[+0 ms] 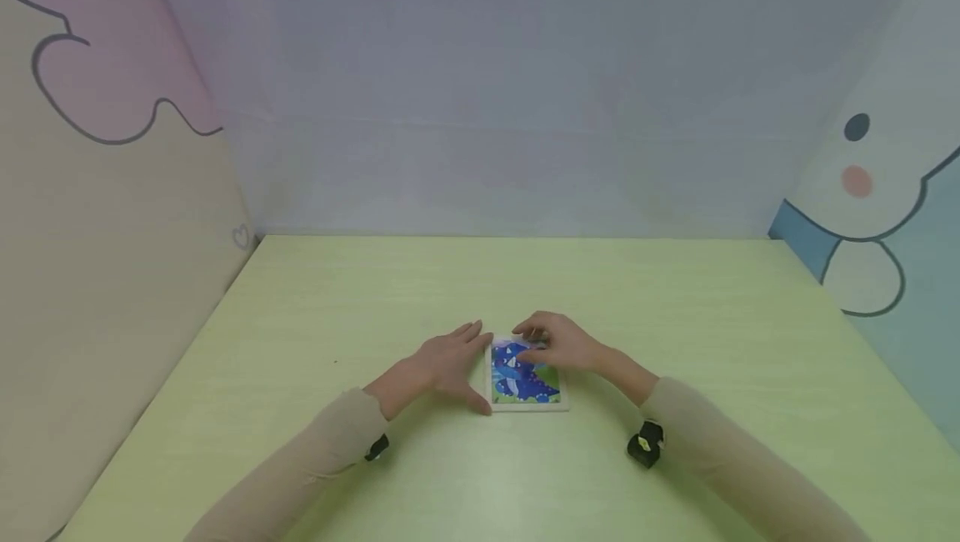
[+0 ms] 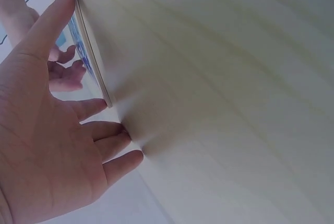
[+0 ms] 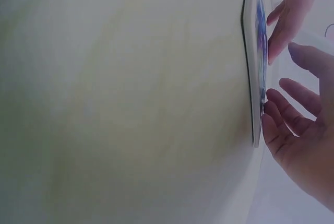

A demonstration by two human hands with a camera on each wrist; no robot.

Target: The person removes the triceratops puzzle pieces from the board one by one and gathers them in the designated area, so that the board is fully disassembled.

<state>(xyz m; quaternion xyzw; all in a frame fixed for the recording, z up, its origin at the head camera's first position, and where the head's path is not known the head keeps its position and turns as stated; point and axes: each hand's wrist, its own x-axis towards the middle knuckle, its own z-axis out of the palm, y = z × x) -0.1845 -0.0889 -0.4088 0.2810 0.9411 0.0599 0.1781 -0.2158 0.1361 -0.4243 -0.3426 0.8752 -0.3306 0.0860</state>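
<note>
At its left edge the picture board (image 1: 527, 387) seems steadied by the spread left hand (image 1: 448, 364), with light pressing apparently needed from the unclamped right hand (image 1: 564, 343) above.

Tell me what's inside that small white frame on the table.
Inside the white frame is a picture showing a blue cartoon creature. The right hand covers part of the picture's upper right, so that bit cannot be seen.

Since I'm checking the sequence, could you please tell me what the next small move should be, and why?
Probably the right hand should press lightly on the framed picture: its fingers reach over the far right part, while the left hand spans the left edge and could steady it.
</note>
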